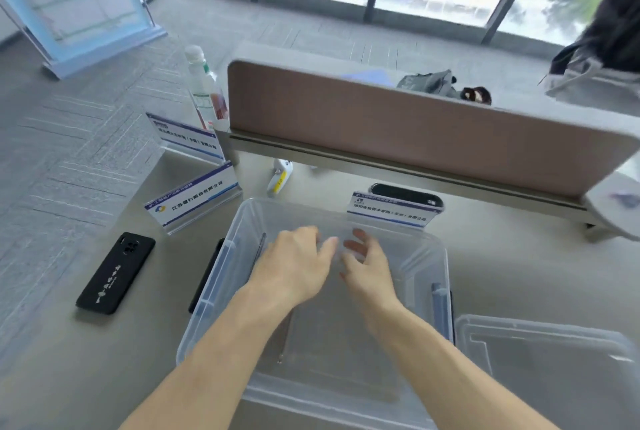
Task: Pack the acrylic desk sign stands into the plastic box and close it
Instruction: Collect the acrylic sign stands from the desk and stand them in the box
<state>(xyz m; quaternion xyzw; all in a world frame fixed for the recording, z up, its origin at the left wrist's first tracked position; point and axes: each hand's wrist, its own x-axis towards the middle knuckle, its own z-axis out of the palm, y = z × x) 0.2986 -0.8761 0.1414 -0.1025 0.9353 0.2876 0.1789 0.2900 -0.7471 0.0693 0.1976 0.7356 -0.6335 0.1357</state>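
- A black phone (pixel 115 273), matte and rectangular with pale markings down its back, is lying flat on the grey surface (pixel 104 377) at the far left.
- Two sign stands are sitting left of the box: the far stand (pixel 185 136), clear acrylic with a blue-edged white card, is standing near a clear bottle (pixel 206 90); the near stand (pixel 194 199) is tilting back on its clear lip, just beside the box's far-left corner.
- The left hand (pixel 294 265) is reaching into the box, palm down, its fingers (pixel 327 247) curled loosely and partly spread; whether they are gripping anything I cannot tell, since the area between the hands is blurred and see-through.
- The box (pixel 207 318), translucent plastic with rounded corners and a ribbed rim, is sitting open in the middle of the surface; its floor is looking bare apart from the hands.
- The right hand (pixel 369 265) is hovering inside the box beside the left, its fingers (pixel 356 246) splayed and bent, tips nearly meeting the left hand's; a hold is not discernible.
- A third stand (pixel 391 209) is standing just behind the box's far rim, in front of a dark flat object (pixel 407 194).
- A brown partition (pixel 415 131) is running across behind.
- The lid (pixel 547 370), clear plastic, is lying flat right of the box.
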